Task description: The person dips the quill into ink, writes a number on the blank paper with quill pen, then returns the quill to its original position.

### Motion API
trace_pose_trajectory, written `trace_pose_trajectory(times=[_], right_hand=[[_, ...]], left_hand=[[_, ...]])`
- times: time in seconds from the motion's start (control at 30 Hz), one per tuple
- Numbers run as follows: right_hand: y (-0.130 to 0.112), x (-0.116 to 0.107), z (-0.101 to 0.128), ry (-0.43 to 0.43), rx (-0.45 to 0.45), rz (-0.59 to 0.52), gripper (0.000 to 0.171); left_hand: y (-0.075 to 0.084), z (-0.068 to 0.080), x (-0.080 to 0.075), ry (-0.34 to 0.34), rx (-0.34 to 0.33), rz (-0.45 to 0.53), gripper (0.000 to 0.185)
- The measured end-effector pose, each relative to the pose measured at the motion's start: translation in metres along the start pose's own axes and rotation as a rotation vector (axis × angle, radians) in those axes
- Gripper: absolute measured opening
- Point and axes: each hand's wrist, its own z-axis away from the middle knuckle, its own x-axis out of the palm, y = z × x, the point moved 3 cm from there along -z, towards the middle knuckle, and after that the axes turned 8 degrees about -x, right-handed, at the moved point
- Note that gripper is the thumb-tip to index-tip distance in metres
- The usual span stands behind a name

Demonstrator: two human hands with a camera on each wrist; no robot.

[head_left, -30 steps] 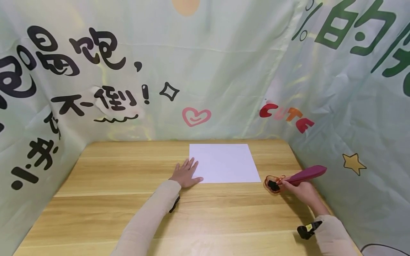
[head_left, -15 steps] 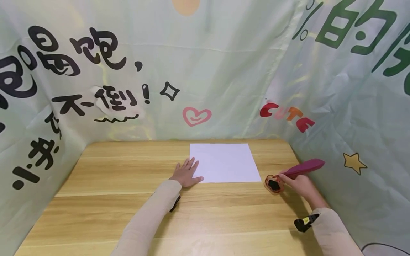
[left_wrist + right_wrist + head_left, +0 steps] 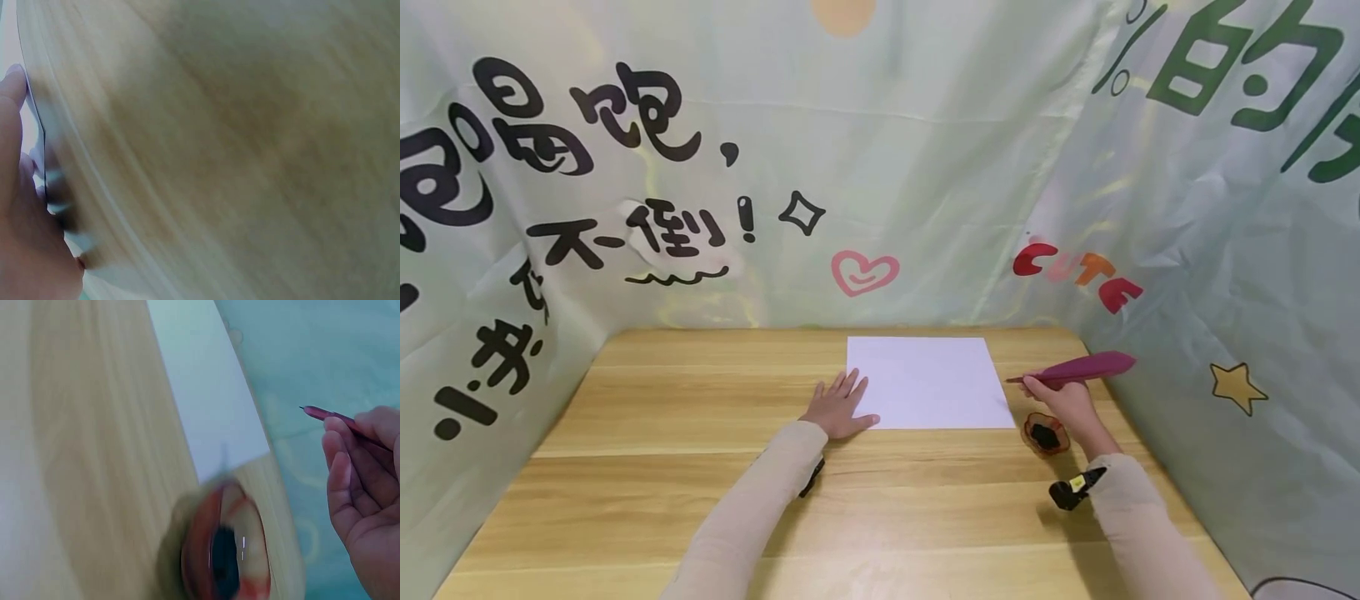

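My left hand (image 3: 838, 408) lies flat with spread fingers on the lower left part of a white sheet of paper (image 3: 936, 383). The left wrist view catches only part of the hand (image 3: 31, 212) at its left edge. My right hand (image 3: 1067, 404) pinches a purple-red feather pen (image 3: 1093, 367) just right of the sheet. In the right wrist view the pen's dark tip (image 3: 312, 411) points away from the fingers, above the table. Below that hand stands a small reddish, see-through flower-shaped holder (image 3: 1030, 440) with a black middle, near the sheet's lower right corner.
The wooden table (image 3: 685, 500) runs up to a pale green printed cloth (image 3: 940, 192) hung at the back and both sides. Its right edge lies close beyond the right hand. A dark cable (image 3: 1300, 580) curves at the lower right.
My right hand has lifted the feather pen off the reddish holder and carried it up and left, toward the sheet's right edge. The left hand has stayed on the paper.
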Motion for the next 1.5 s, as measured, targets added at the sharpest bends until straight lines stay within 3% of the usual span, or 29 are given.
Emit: trace_pose_trajectory(times=[0.2, 0.37, 0.63, 0.9, 1.2, 1.5], right_hand=[[-0.004, 0.02, -0.021, 0.069, 0.062, -0.18, 0.047], [-0.01, 0.038, -0.036, 0.125, 0.068, -0.232, 0.045], [-0.022, 0.063, -0.055, 0.165, 0.115, -0.218, 0.034], [-0.022, 0.084, -0.072, 0.183, 0.104, -0.172, 0.028], [-0.022, 0.104, -0.08, 0.2, 0.136, -0.166, 0.029], [-0.024, 0.117, -0.08, 0.216, 0.11, -0.092, 0.028]], left_hand=[[0.002, 0.001, 0.0, -0.01, 0.004, 0.009, 0.083], [0.001, 0.0, 0.002, -0.011, 0.001, 0.005, 0.083], [0.002, 0.002, 0.0, -0.014, -0.005, 0.005, 0.082], [0.007, 0.009, -0.008, -0.007, -0.006, 0.008, 0.08], [0.004, 0.005, -0.006, -0.012, -0.003, 0.017, 0.081], [-0.001, -0.001, 0.0, -0.013, -0.022, -0.007, 0.083]])
